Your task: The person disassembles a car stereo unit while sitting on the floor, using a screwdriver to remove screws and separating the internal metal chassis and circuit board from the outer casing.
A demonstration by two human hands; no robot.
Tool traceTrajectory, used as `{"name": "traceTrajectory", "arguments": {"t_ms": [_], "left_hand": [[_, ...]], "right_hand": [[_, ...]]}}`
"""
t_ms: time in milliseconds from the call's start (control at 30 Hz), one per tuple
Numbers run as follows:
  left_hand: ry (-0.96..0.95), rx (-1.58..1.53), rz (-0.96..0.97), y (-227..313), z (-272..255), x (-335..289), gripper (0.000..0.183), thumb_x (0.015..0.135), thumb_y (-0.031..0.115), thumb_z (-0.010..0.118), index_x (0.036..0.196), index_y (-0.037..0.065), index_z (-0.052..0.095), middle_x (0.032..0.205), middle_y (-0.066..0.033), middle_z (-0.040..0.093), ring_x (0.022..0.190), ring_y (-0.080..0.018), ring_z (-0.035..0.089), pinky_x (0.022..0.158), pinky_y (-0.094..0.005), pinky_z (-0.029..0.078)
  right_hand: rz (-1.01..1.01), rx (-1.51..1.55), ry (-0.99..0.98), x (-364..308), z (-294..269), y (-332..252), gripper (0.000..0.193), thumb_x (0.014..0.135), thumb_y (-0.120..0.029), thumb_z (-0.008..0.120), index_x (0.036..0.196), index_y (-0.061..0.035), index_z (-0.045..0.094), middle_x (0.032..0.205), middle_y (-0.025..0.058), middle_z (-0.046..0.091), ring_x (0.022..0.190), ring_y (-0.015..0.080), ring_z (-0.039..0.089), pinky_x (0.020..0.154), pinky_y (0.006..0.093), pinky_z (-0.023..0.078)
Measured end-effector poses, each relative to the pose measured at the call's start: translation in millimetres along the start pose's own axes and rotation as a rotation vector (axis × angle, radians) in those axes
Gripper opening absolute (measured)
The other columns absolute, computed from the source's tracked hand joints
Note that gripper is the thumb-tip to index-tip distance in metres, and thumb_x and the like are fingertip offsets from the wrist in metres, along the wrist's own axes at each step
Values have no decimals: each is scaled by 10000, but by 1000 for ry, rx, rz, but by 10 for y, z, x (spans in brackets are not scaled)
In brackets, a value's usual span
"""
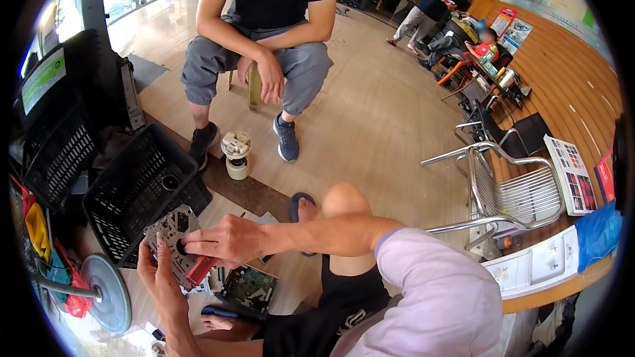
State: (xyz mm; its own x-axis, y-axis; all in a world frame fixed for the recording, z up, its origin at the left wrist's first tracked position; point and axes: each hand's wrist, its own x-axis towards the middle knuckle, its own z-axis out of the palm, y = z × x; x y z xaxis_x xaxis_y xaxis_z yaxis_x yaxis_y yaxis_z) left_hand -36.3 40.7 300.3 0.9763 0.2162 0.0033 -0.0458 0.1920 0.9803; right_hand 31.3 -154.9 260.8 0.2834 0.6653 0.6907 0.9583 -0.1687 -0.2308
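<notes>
My left hand (159, 274) grips a flat metal mechanism plate (173, 221) by its lower left edge, thumb on its face. The plate is grey, with many cutouts and small dark parts, and is held tilted above the floor. Across it reaches my right hand (228, 241), fingers bent together, tips at a dark round part in the plate's middle. A red block-like piece (202, 270) juts out just below these fingers; whether the right hand or the plate carries it is unclear. Under my hands a green circuit board (248, 289) lies on the floor beside my foot.
Left of my hands stands a black plastic crate (142, 192); below it is a round grey base (108, 294). A cream cylindrical part (236, 154) stands upright ahead. A seated person (264, 46) faces me. To the right is a metal chair (509, 188).
</notes>
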Motion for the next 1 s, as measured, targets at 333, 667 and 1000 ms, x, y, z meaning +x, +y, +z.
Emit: {"name": "traceTrajectory", "arguments": {"t_ms": [333,667,1000], "left_hand": [[14,-46,20,-45,-202,8,209,1057,194,576,1142,8,620,1038,-40,680,898,-81,593,810,-249,486],[27,-39,11,-28,-209,-52,220,1058,194,571,1158,5,622,1032,-39,684,883,-74,595,787,-243,489],[-4,-11,30,-27,-154,-17,216,1058,203,573,1144,10,620,1049,-41,677,910,-76,593,810,-237,485]], "right_hand": [[13,-4,-93,19,82,-92,549,695,-118,797,1214,-47,632,1294,99,658,842,239,728,565,338,594],[-8,48,-86,55,130,-222,525,728,-103,764,1229,-44,621,1295,103,662,844,227,729,551,327,580],[60,1,-64,133,92,-137,481,763,-142,794,1194,-29,615,1272,115,655,728,289,726,599,365,595]]}}
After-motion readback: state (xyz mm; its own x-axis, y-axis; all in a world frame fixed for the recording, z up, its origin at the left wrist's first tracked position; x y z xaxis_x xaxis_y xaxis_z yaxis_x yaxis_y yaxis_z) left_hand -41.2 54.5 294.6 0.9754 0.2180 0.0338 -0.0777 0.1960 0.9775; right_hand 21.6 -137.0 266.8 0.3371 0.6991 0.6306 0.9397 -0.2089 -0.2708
